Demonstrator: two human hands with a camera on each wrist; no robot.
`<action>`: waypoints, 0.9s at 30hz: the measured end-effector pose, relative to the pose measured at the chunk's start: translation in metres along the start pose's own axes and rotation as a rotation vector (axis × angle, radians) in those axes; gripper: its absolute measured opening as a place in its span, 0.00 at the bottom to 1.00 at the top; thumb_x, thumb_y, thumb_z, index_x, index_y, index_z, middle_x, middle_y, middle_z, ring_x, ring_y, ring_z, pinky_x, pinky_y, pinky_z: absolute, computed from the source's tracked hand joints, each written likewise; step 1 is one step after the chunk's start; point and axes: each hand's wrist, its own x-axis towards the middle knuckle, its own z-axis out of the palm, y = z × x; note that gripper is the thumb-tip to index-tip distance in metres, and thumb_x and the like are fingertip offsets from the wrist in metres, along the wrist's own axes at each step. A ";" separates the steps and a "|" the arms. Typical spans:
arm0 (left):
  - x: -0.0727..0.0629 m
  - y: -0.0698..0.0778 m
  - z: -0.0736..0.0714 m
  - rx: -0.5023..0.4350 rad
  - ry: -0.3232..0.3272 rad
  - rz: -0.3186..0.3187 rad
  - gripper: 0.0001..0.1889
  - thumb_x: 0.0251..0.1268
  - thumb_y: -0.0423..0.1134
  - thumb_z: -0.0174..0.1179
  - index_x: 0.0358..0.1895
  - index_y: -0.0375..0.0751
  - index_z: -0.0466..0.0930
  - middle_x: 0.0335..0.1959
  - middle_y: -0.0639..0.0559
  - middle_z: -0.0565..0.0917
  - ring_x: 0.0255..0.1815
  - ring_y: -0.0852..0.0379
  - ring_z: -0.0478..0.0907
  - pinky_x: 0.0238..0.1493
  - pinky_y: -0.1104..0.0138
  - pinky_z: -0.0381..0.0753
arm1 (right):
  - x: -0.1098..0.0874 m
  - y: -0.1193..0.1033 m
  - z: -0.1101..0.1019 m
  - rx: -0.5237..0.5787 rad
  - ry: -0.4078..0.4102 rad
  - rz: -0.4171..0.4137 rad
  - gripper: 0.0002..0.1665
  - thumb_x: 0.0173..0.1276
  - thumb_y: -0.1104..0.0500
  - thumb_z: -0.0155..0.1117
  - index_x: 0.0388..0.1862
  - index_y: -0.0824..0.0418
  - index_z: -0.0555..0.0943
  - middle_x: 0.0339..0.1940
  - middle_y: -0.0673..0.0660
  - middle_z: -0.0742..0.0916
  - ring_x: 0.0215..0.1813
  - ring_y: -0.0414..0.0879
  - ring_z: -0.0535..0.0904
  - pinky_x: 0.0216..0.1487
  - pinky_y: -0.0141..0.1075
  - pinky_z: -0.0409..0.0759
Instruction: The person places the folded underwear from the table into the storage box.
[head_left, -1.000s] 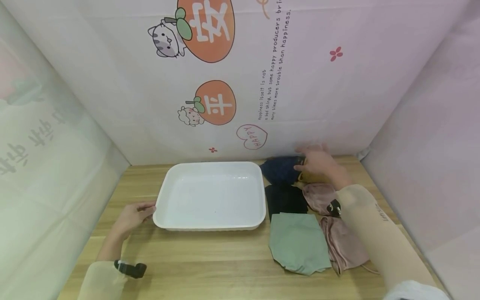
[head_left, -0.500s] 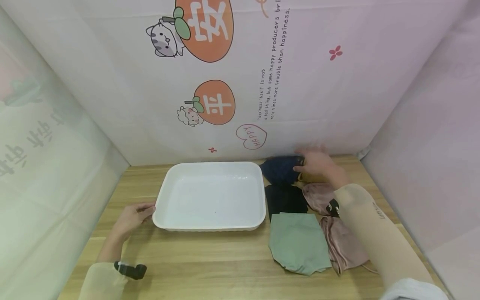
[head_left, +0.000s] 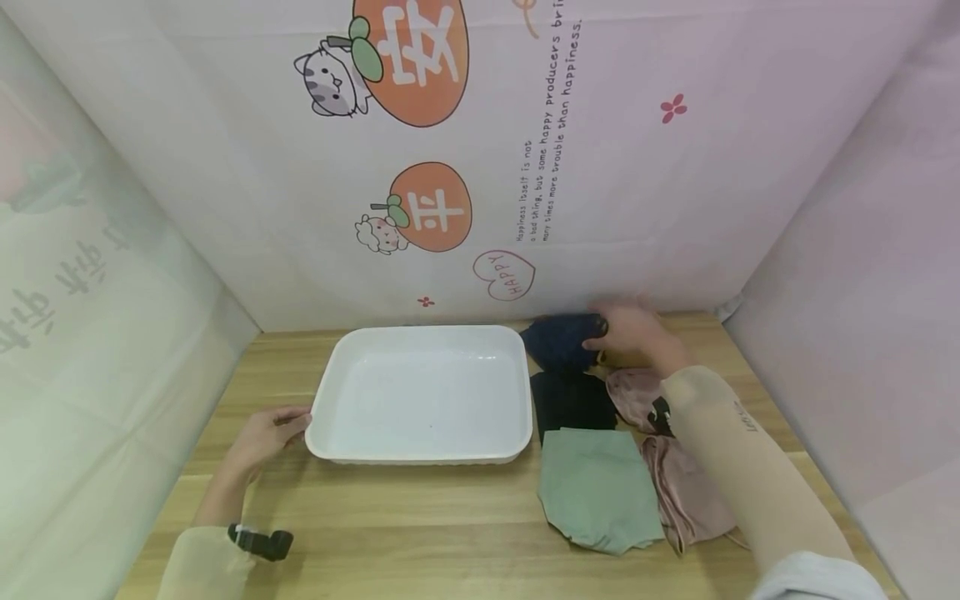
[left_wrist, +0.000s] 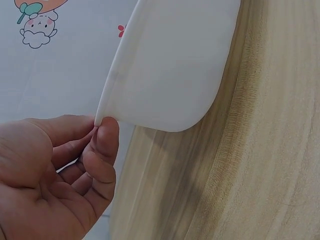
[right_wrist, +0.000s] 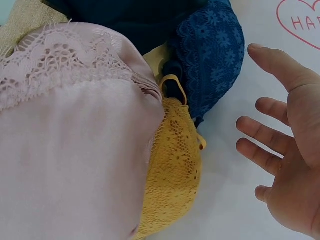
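My left hand (head_left: 262, 437) pinches the left rim of a white rectangular tray (head_left: 420, 457) between thumb and fingertips. The left wrist view shows that grip on the tray's corner (left_wrist: 165, 75) closely. At the back right, my right hand (head_left: 636, 332) is over a navy lace bra (head_left: 558, 342) and a yellow lace bra (right_wrist: 175, 170). In the right wrist view its fingers are spread and hold nothing, apart from the navy cup (right_wrist: 212, 65). The head view hides most of the yellow bra behind the hand.
Pink satin garments (head_left: 690, 492), one edged with lace, lie under the right forearm. A black cloth (head_left: 573, 404) and a folded green cloth (head_left: 600, 487) lie right of the tray. White printed sheets (head_left: 622, 183) wall the wooden table (head_left: 420, 533) at the back and sides.
My right hand has shifted slightly left over the navy and yellow bras. The left hand and the tray stay where they were.
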 end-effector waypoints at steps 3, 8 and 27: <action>0.000 0.001 0.000 0.003 0.004 -0.013 0.24 0.76 0.46 0.55 0.64 0.31 0.76 0.52 0.38 0.86 0.42 0.56 0.83 0.41 0.64 0.84 | 0.002 0.001 0.003 0.009 0.001 -0.007 0.48 0.60 0.37 0.71 0.73 0.57 0.70 0.71 0.66 0.75 0.72 0.68 0.67 0.71 0.73 0.53; -0.001 0.001 0.000 0.010 0.005 -0.012 0.25 0.76 0.47 0.55 0.65 0.31 0.75 0.54 0.37 0.85 0.42 0.58 0.82 0.41 0.64 0.84 | 0.006 0.004 0.009 0.043 -0.009 -0.017 0.47 0.59 0.39 0.73 0.72 0.59 0.71 0.70 0.66 0.76 0.71 0.69 0.67 0.70 0.73 0.55; -0.001 -0.001 0.001 0.009 0.010 -0.023 0.25 0.76 0.48 0.56 0.64 0.33 0.76 0.42 0.48 0.87 0.41 0.54 0.81 0.40 0.63 0.83 | 0.014 0.004 0.021 0.102 -0.087 0.002 0.48 0.60 0.40 0.73 0.73 0.63 0.69 0.71 0.66 0.75 0.72 0.67 0.67 0.70 0.67 0.63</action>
